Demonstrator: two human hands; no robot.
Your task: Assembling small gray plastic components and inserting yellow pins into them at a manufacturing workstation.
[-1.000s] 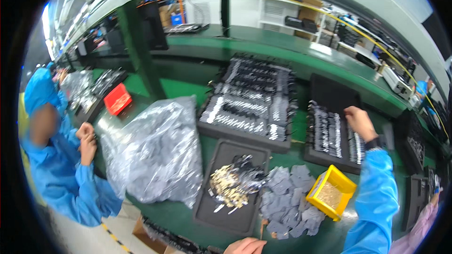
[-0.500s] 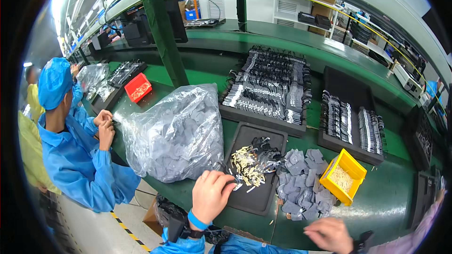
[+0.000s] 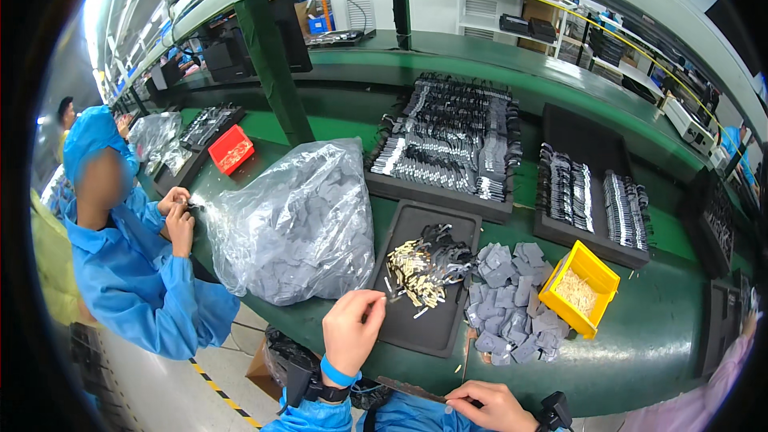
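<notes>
My left hand, with a blue band at its wrist, is closed in a pinch at the left edge of a black tray. A tiny dark bit shows at its fingertips, too small to name. On the tray lies a heap of small parts with pale yellow tips and black leads. My right hand is low at the table's front edge, thumb and forefinger close together; what they hold, if anything, cannot be made out. Right of the tray sits a pile of grey square pads.
A yellow bin of small pale pieces stands to the right. Behind are a full black tray of parts and a partly filled one. A clear bag of grey pads lies left, beside a red bin and a co-worker in blue.
My right hand has moved left and down to the table's front edge. My left hand has shifted slightly, its fingertips a little higher. The co-worker's head has turned.
</notes>
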